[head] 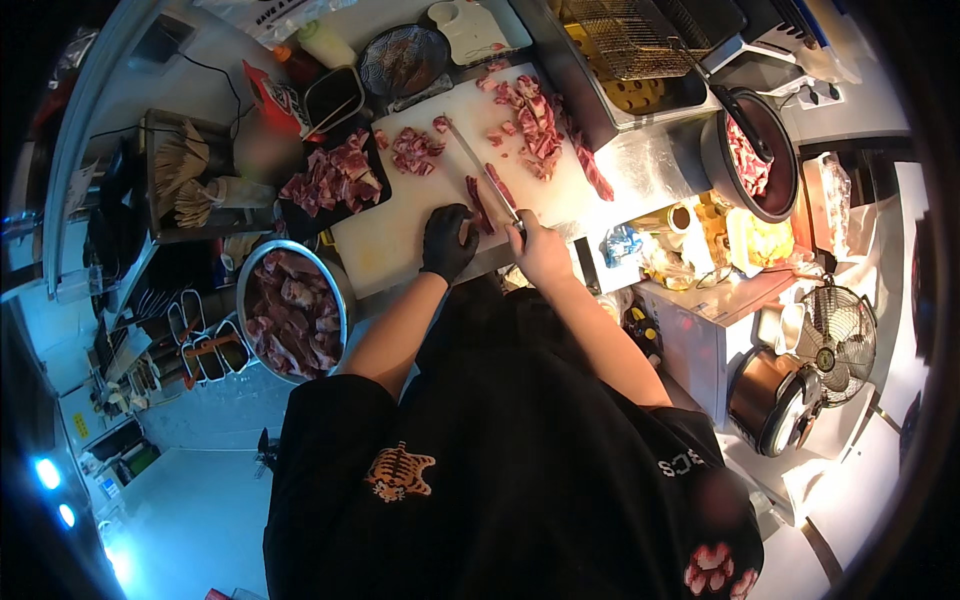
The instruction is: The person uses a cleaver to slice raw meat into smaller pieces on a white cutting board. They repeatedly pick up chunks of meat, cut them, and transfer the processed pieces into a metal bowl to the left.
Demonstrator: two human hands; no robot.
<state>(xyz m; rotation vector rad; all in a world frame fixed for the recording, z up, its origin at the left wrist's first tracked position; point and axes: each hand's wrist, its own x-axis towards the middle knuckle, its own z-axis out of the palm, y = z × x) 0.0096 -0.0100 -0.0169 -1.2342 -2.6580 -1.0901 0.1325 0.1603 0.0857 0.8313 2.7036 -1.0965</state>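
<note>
My bare right hand [541,251] is closed on the handle of a long knife [480,166], whose blade points away over a white cutting board [405,247]. One strip of raw meat [500,186] lies along the blade's right side, another [478,205] to its left. In a black glove, my left hand [450,238] rests at the board's near edge beside the left strip, fingers curled; whether its fingertips touch the meat cannot be told. Cut meat pieces [416,151] lie at the board's far left, and a larger heap [534,120] lies at the right.
A black tray of raw meat [330,180] adjoins the board's left side. A metal bowl of meat [294,311] stands nearer on the left. Beyond are a patterned plate [403,60] and a dark container [334,97]. At right are a fryer basket [637,37] and a pan holding meat [750,157].
</note>
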